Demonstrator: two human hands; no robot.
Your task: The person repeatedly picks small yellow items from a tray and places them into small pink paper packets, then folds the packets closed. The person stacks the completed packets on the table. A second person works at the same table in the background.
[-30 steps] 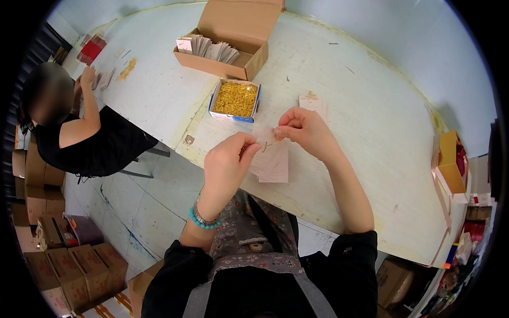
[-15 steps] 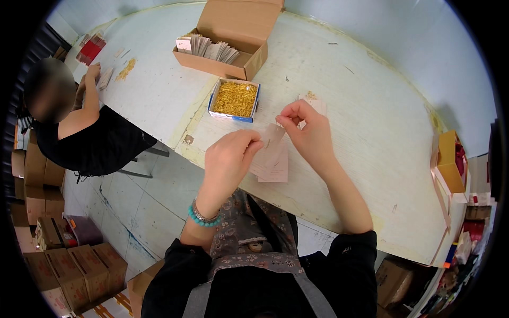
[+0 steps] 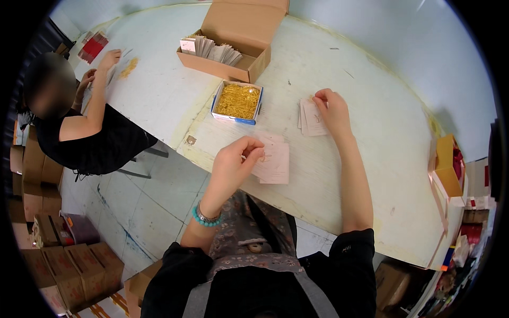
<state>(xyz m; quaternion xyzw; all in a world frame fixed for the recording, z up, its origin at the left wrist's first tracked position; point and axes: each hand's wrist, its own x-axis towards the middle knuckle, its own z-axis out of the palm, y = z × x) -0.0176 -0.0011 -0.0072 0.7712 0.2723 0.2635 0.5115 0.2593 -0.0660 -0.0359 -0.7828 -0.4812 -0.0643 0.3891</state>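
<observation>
At the table's front edge, my left hand [image 3: 236, 163] has its thumb and fingers curled together over a loose stack of pale pink cards [image 3: 275, 167]. Whatever may be between those fingertips is hidden. Farther right, my right hand [image 3: 335, 112] pinches the top of a pale card [image 3: 316, 123], which lies on a second small pile. Behind my left hand stands a small blue-and-white box [image 3: 245, 122] full of thin gold pins [image 3: 238, 100], perhaps safety pins.
An open cardboard box [image 3: 214, 66] with rows of cards [image 3: 212, 50] stands at the back. At the left a co-worker [image 3: 87, 124] sits by a heap of gold pieces [image 3: 129, 68]. A yellow box [image 3: 448, 164] is at the right edge; cartons [image 3: 79, 273] stack on the floor.
My right hand has moved right and away from my left, taking a card to the far pile. My left hand has shifted slightly right and down. The co-worker's hand has reached forward.
</observation>
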